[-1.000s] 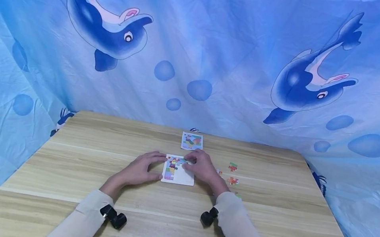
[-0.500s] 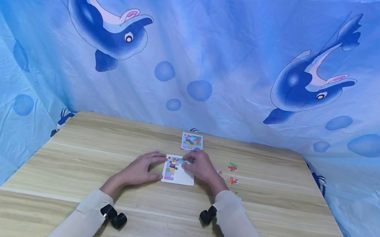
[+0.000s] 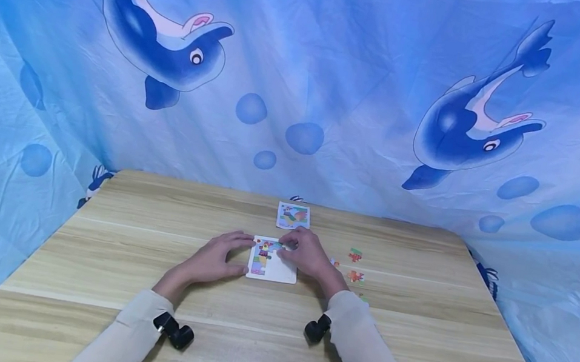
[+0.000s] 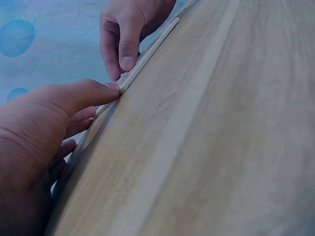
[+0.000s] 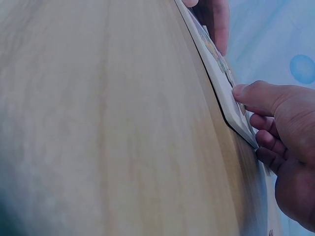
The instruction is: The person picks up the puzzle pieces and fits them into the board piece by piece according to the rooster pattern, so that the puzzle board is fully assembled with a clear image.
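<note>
A white jigsaw board (image 3: 280,270) lies flat on the table, with fitted pieces showing a colourful bird picture down its left side. At the board's left edge, my left hand (image 3: 216,257) holds it between thumb and fingers, the thumb at the near corner. My right hand (image 3: 308,254) reaches over the upper right part and pinches a light blue puzzle piece (image 3: 276,246) at the top row; its fingers partly cover this piece. In the right wrist view, the right thumb (image 5: 241,90) sits right over the board's face, the other fingers curled below it.
Behind the board lies a square picture card (image 3: 293,216) with a similar bird. Several loose pieces are to the right, among them a green and red piece (image 3: 355,255) and an orange piece (image 3: 355,276). The right forearm partly hides others. A blue dolphin-print curtain (image 3: 335,89) hangs behind the table.
The right hand has shifted very slightly left over the top of the board, its fingers still at the blue piece. The left hand and the board have stayed in place.
</note>
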`<state>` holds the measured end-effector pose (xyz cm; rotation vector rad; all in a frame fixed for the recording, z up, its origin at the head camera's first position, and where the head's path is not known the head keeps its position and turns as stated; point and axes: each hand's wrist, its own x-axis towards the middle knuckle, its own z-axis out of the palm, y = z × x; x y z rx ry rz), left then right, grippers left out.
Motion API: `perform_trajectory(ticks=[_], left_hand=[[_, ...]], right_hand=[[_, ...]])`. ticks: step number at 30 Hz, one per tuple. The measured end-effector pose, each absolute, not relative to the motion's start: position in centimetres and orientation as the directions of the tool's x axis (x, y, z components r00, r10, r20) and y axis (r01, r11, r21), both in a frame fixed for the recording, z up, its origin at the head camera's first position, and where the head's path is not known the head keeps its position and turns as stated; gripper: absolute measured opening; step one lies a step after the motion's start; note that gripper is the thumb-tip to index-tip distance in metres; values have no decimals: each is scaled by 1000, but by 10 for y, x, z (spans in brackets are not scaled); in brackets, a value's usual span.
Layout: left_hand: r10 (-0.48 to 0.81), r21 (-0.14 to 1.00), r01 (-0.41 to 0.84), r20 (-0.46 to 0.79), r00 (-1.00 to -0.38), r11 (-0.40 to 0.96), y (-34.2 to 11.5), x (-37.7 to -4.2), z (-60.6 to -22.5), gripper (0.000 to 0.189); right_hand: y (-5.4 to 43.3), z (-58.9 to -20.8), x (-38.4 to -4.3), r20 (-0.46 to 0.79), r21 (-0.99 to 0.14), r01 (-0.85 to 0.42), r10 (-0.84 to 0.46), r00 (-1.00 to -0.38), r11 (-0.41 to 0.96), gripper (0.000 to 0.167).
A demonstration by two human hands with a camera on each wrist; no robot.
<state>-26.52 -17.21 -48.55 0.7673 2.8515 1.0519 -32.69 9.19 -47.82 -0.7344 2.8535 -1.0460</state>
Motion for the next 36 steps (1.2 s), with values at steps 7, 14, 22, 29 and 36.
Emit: perform_trajectory(ticks=[7,14,22,29,36], left_hand=[[440,613,438,158,-884,658,-173,-265,-486,64],[439,604,439,158,-884,665,-172,-264,-485,64],[436,612,425,141,-889,668,-172,-265,-485,64],[439,612,429,145,-887,664,-172,-265,-485,64],[441,608,438,156,-884,662,-172,-265,-485,64]], right_hand=[[91,-477,-326,128,-632,-412,-435,-891,656,23],[90,-475,-326,124,-624,-415,-440,-889,662,23],[90,-478,-327,141,-638,-429,-450,-882,639,20],[88,-480,-328,173,-630,-450,-450,-876,633,18],[89,-479,-325,186,-627,-462,-456,-870,627,18]])
